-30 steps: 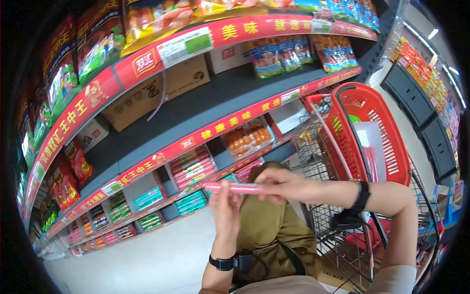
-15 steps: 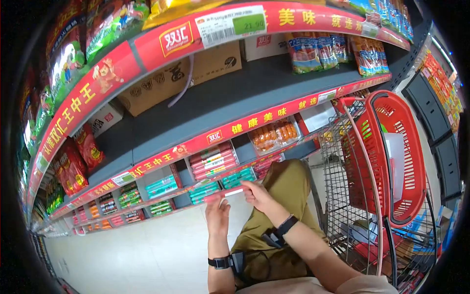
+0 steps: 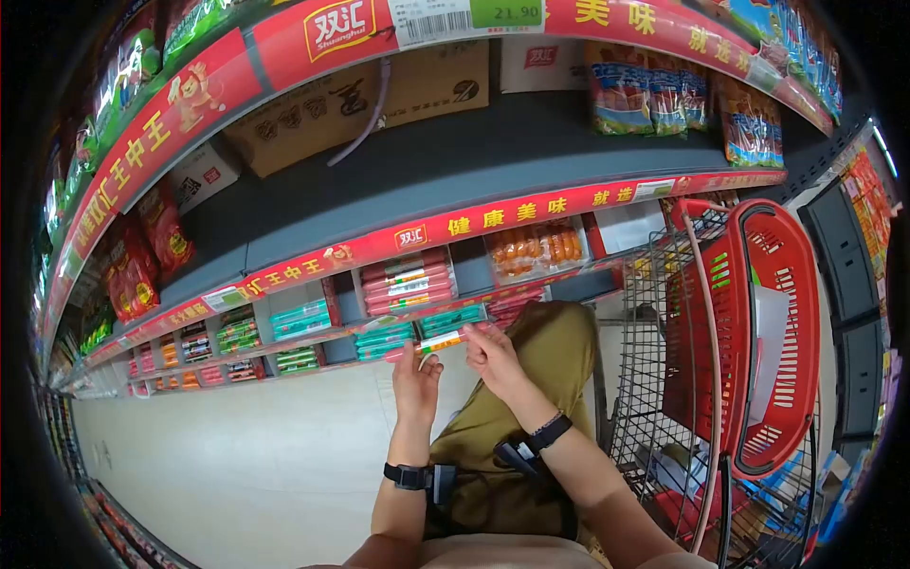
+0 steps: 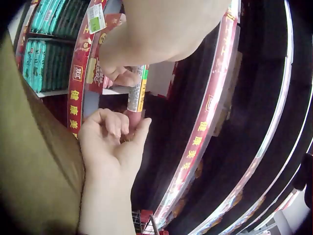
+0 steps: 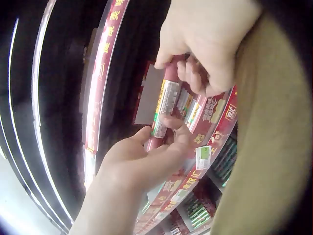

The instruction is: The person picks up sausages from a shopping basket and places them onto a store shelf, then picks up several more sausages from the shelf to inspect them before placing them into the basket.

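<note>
Between 2 hands (image 3: 415, 381) (image 3: 495, 362), a likely sausage (image 3: 442, 341) now shows orange-green print (image 4: 143, 88).

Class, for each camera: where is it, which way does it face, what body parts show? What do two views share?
Head: worn there, facing forward and down at shelves and sausage; left hand, right hand, arms and trousers show.
Left wrist: worn there, facing sausage and shelves; left hand at top, right hand below.
Right wrist: worn there, facing the same; right hand at top, left hand below.
Both wrist views show trousers and both hands holding the sausage.
</note>
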`<move>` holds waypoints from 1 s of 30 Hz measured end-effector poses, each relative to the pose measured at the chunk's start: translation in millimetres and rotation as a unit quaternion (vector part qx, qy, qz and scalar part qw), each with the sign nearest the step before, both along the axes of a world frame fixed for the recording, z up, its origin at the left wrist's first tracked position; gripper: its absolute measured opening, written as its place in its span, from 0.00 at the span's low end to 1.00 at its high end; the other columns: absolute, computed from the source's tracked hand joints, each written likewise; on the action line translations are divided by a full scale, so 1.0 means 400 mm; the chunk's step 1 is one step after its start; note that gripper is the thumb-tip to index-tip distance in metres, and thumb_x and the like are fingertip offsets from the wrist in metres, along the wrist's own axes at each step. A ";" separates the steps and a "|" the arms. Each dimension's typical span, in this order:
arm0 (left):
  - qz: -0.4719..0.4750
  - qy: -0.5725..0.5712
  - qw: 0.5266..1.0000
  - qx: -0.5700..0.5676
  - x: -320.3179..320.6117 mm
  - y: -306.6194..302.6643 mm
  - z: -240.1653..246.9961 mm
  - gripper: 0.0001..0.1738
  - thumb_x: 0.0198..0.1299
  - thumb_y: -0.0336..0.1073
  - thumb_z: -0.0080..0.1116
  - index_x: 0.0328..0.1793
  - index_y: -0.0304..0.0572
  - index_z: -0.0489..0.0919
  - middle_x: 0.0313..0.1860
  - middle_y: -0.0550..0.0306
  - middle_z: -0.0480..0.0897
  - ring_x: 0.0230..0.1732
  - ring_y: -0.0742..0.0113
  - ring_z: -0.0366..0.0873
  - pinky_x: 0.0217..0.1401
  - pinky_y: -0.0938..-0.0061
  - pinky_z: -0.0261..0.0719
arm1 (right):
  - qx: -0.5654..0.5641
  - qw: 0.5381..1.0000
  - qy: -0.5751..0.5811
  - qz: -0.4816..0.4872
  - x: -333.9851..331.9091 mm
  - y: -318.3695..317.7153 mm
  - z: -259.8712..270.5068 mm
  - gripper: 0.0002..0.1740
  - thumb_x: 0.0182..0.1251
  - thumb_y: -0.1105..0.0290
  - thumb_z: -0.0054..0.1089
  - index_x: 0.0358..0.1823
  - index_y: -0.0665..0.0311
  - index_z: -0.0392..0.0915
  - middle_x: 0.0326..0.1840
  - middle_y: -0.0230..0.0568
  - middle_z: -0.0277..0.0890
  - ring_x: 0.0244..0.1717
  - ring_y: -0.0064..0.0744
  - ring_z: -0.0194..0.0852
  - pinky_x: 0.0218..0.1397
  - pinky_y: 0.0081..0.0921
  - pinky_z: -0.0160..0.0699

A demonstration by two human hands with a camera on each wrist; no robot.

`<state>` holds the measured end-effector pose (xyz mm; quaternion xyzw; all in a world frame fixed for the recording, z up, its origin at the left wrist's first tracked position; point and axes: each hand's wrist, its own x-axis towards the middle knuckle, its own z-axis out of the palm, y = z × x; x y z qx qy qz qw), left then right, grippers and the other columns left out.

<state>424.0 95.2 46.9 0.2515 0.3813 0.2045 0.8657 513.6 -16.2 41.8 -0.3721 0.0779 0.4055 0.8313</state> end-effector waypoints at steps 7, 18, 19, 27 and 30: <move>0.007 -0.020 1.000 -0.002 0.020 -0.008 0.033 0.14 0.65 0.46 0.50 0.45 0.44 0.73 0.35 0.64 0.75 0.32 0.73 0.72 0.35 0.75 0.71 | -0.026 0.998 0.025 -0.053 0.006 0.002 0.000 0.15 0.64 0.56 0.58 0.25 0.51 0.63 0.15 0.18 0.56 0.13 0.11 0.48 0.16 0.14 0.45; -0.001 -0.055 0.998 0.036 0.011 -0.006 0.049 0.17 0.66 0.50 0.47 0.40 0.44 0.72 0.29 0.65 0.73 0.26 0.76 0.70 0.34 0.76 0.72 | -0.077 0.997 0.011 -0.011 0.002 0.000 0.021 0.18 0.64 0.50 0.55 0.22 0.50 0.64 0.08 0.18 0.49 0.07 0.11 0.43 0.11 0.14 0.37; 0.000 -0.058 0.998 0.035 0.010 -0.008 0.055 0.17 0.66 0.50 0.47 0.40 0.44 0.72 0.29 0.65 0.73 0.26 0.76 0.70 0.34 0.76 0.72 | -0.082 0.997 0.011 -0.009 0.000 -0.001 0.025 0.19 0.64 0.50 0.54 0.21 0.51 0.64 0.08 0.18 0.48 0.07 0.11 0.43 0.11 0.15 0.37; -0.015 -0.076 0.996 0.043 0.011 -0.011 0.053 0.17 0.65 0.49 0.48 0.44 0.43 0.73 0.32 0.64 0.74 0.31 0.74 0.71 0.39 0.76 0.72 | -0.048 0.999 0.027 -0.001 0.006 -0.010 0.015 0.18 0.66 0.50 0.52 0.24 0.52 0.65 0.09 0.20 0.49 0.09 0.13 0.44 0.13 0.14 0.40; -0.030 -0.085 0.996 0.025 0.002 -0.019 0.041 0.17 0.65 0.48 0.49 0.47 0.42 0.73 0.36 0.62 0.76 0.33 0.73 0.72 0.40 0.76 0.73 | -0.014 0.998 0.048 -0.027 0.004 -0.018 0.009 0.15 0.65 0.54 0.54 0.25 0.52 0.65 0.12 0.21 0.52 0.11 0.13 0.47 0.15 0.14 0.43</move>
